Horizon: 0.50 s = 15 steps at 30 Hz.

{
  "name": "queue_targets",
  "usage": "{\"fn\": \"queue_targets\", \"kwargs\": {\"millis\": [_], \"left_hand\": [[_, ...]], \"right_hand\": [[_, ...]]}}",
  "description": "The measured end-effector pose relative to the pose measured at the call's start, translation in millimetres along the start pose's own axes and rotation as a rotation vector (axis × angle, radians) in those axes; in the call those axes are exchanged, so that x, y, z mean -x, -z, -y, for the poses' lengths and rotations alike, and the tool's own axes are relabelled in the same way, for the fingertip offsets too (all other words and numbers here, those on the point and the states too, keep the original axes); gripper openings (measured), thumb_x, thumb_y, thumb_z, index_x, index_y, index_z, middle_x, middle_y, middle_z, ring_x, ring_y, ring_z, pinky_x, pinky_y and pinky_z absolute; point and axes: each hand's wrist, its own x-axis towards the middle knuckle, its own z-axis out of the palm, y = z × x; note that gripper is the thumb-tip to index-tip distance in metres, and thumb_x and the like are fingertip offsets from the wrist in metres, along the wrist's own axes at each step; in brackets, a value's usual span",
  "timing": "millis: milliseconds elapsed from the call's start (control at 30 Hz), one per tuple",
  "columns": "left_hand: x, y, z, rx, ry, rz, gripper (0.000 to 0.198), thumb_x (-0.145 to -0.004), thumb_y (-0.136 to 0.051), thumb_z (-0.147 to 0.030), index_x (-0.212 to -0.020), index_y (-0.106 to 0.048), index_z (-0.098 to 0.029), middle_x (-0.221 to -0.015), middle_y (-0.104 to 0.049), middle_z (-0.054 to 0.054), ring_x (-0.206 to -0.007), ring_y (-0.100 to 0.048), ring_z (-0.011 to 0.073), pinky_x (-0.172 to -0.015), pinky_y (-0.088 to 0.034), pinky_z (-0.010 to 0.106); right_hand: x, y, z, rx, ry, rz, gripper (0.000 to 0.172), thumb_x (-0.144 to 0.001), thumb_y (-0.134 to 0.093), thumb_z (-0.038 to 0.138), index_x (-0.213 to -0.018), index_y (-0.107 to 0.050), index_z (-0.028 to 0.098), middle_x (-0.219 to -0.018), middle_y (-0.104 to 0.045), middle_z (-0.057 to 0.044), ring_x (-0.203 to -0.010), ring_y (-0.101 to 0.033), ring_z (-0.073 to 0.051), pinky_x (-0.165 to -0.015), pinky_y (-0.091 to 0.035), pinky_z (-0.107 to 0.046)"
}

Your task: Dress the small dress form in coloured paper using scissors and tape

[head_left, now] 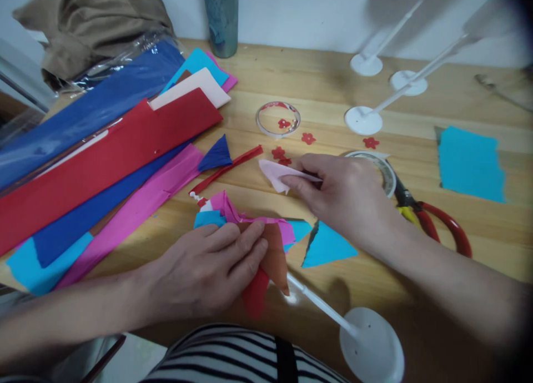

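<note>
My left hand (216, 261) is closed over a bundle of coloured paper pieces, its fingers pressed on a brown paper piece (275, 250); its thumb is hidden. Pink paper (229, 208), light blue paper (208, 218) and red paper (256, 294) stick out around those fingers. From beneath the brown piece, a white stick stand (320, 305) slants toward its round base at the front right. Between thumb and fingers, my right hand (341, 189) pinches a pale pink paper piece (272, 173) above the table. Just below it is a light blue paper triangle (328, 247).
Folded paper strips, with a red one (175, 122) on top, cover the left. Clear tape (278, 120), red paper flowers (308, 139), another tape roll (389, 175) and red-handled scissors (452, 225) lie beyond my hands. White stands (363, 120) and a bottle (222, 22) stand behind.
</note>
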Motion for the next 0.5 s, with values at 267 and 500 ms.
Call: {"fn": "queue_targets", "kwargs": {"millis": [267,500], "left_hand": [[7.3,2.7,10.0,-0.057,0.049,-0.151,0.042,-0.102,-0.039,-0.009,-0.14,-0.055,-0.007,-0.139,-0.067,0.019,-0.11,-0.066,0.0222,-0.096,-0.056,0.036],[21.1,21.7,45.2,-0.034,0.114,-0.016,0.058,-0.091,-0.044,0.003,-0.143,-0.056,-0.018,-0.142,-0.067,0.008,-0.144,-0.052,0.0237,-0.116,-0.048,0.041]], "right_hand": [[-7.4,-1.0,-3.6,-0.268,-0.178,0.16,0.019,-0.082,-0.066,0.034,-0.067,-0.065,0.022,-0.052,-0.054,0.001,-0.051,-0.047,-0.015,-0.056,-0.033,-0.03],[2.8,9.7,-8.2,-0.356,-0.184,0.159,0.019,-0.076,-0.071,0.038,-0.068,-0.071,0.021,-0.053,-0.053,0.003,-0.05,-0.042,-0.012,-0.05,-0.028,-0.029]]}}
